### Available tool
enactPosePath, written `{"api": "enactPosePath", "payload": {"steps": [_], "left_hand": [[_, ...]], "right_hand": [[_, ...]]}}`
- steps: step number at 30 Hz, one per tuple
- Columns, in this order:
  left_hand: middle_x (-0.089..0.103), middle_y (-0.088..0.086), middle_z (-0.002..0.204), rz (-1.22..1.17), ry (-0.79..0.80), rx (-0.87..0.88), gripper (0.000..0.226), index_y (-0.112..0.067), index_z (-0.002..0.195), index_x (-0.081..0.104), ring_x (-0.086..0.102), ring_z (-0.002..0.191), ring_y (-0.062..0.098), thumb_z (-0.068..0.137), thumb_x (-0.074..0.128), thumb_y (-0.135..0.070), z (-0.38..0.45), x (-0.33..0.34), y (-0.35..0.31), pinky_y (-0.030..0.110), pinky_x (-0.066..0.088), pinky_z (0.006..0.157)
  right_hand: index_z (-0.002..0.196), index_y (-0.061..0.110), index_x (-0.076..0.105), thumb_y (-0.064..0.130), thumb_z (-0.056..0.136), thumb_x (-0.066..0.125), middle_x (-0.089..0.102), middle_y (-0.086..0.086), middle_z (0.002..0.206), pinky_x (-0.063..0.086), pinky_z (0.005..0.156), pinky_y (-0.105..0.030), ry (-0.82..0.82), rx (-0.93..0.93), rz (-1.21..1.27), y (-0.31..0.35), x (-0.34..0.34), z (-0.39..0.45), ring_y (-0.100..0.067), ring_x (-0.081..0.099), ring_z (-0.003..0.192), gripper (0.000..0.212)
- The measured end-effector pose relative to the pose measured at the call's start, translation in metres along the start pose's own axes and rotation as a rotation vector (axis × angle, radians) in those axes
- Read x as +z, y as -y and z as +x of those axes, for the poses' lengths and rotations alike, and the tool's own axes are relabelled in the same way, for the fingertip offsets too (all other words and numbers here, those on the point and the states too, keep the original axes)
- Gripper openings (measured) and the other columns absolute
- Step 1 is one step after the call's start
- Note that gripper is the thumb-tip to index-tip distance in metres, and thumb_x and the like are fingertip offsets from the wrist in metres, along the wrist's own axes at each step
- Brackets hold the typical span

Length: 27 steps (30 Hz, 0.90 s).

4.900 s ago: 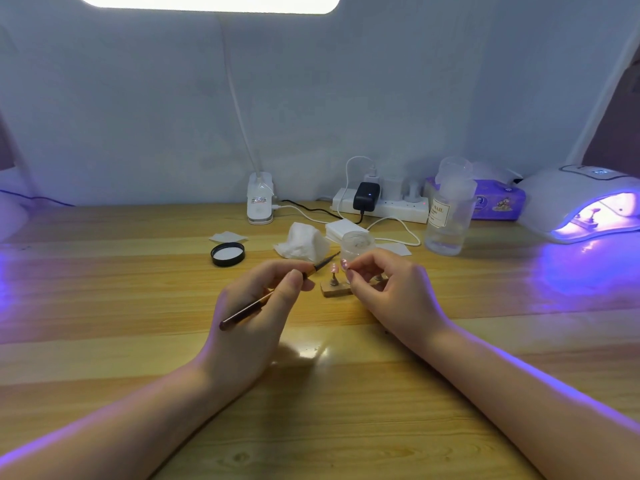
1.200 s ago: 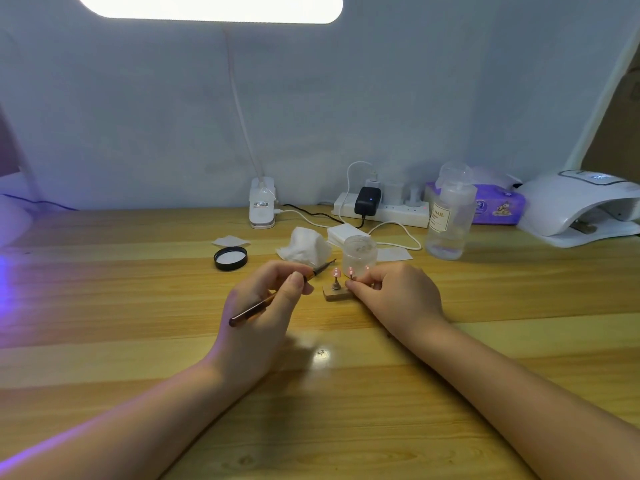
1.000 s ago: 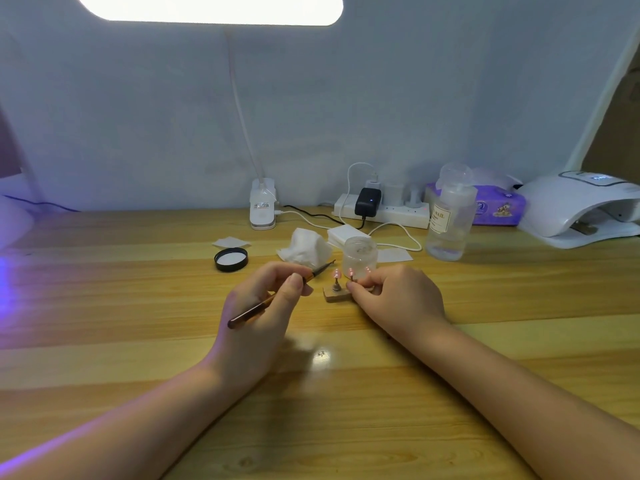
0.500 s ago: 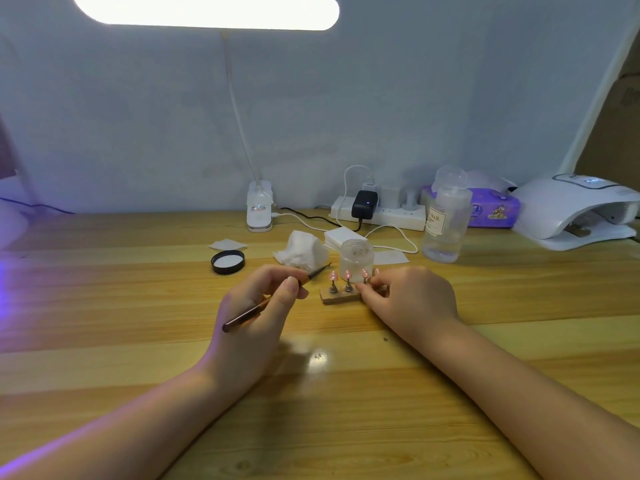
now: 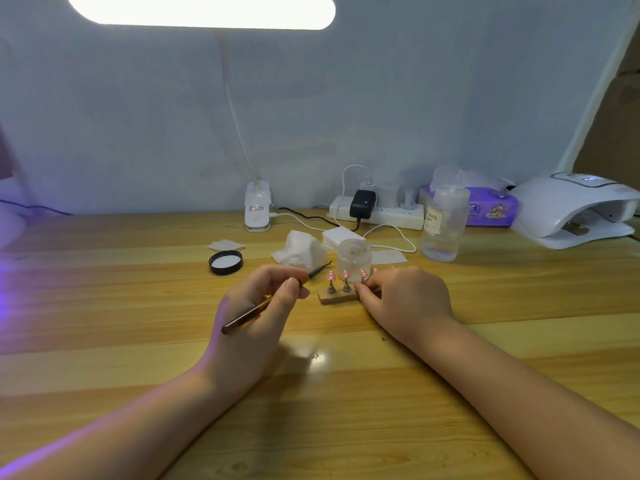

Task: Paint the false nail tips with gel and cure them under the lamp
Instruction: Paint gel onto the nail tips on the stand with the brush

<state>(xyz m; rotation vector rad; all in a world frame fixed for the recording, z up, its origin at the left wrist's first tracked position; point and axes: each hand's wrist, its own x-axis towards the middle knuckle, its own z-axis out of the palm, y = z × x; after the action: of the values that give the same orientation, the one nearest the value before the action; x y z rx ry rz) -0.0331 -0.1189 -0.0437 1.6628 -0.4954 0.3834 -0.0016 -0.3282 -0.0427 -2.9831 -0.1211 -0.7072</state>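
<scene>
Wooden table [image 5: 104,306], spanning the full view; its far edge met the pale wall. Landmark: the small wooden nail stand [image 5: 337,296], set near the table's middle. Far right of the stand, against the back edge, the white curing lamp [image 5: 571,209] stood with its mouth dark. Behind the stand lay a power strip [image 5: 377,214], a clear pump bottle [image 5: 445,223], crumpled tissue [image 5: 300,252], and a clear jar [image 5: 354,259] just beyond the tips. Left of the stand, a black lid [image 5: 225,262]. The left hand [image 5: 256,317], just left of the stand, gripped a gel brush [image 5: 270,303] in curled fingers, its bristle end pointing towards the stand. The right hand [image 5: 405,303] had its fingers curled onto the stand's right end, pinching there. Pink nail tips [image 5: 345,274] stood upright on pegs in the stand. Broad bare tabletop lay in front of the stand and well to its left.
</scene>
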Motion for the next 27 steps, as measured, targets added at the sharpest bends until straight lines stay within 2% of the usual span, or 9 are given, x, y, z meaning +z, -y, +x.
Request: {"api": "enactPosePath", "payload": {"steps": [5,12,20,23,27], "left_hand": [[0.073,-0.003,0.088,0.008,0.002,0.002,0.019,-0.018,0.100,0.069,0.068,0.088,0.008,0.088,0.055,-0.023,0.000,0.000,0.000,0.017,0.050,0.077],[0.073,-0.003,0.088,0.001,-0.001,0.000,0.018,-0.020,0.099,0.068,0.068,0.087,0.006,0.088,0.055,-0.023,0.001,0.002,0.000,0.014,0.049,0.076],[0.073,-0.003,0.089,0.003,-0.001,0.009,0.017,-0.021,0.099,0.068,0.068,0.087,0.005,0.088,0.055,-0.021,0.000,0.002,0.000,0.013,0.048,0.075],[0.073,-0.003,0.089,0.013,-0.010,0.012,0.017,-0.022,0.099,0.068,0.068,0.088,0.007,0.088,0.056,-0.022,0.000,0.000,-0.001,0.015,0.049,0.076],[0.073,-0.006,0.088,0.074,-0.002,0.027,0.018,-0.021,0.100,0.068,0.067,0.088,0.007,0.087,0.056,-0.023,-0.002,-0.003,-0.004,0.017,0.049,0.076]], "right_hand": [[0.087,0.025,0.071,0.053,0.094,0.044,0.066,0.007,0.073,0.025,0.043,-0.023,-0.057,-0.058,0.011,0.007,-0.002,-0.003,-0.015,0.059,0.067,0.039],[0.105,0.029,0.069,0.054,0.097,0.036,0.068,0.004,0.089,0.036,0.056,-0.027,0.057,-0.066,0.105,0.016,0.002,0.001,-0.018,0.060,0.087,0.041],[0.109,0.027,0.067,0.043,0.100,0.036,0.068,0.004,0.095,0.042,0.061,-0.027,0.035,-0.115,0.111,0.017,-0.001,-0.002,-0.016,0.062,0.087,0.036],[0.101,0.019,0.070,0.040,0.097,0.045,0.069,0.001,0.090,0.048,0.070,-0.035,-0.031,-0.135,0.228,0.016,-0.004,-0.005,-0.018,0.061,0.084,0.032],[0.093,0.011,0.073,0.021,0.090,0.062,0.070,-0.002,0.082,0.050,0.070,-0.039,-0.111,-0.169,0.454,0.011,-0.007,-0.008,-0.018,0.063,0.077,0.014]]}}
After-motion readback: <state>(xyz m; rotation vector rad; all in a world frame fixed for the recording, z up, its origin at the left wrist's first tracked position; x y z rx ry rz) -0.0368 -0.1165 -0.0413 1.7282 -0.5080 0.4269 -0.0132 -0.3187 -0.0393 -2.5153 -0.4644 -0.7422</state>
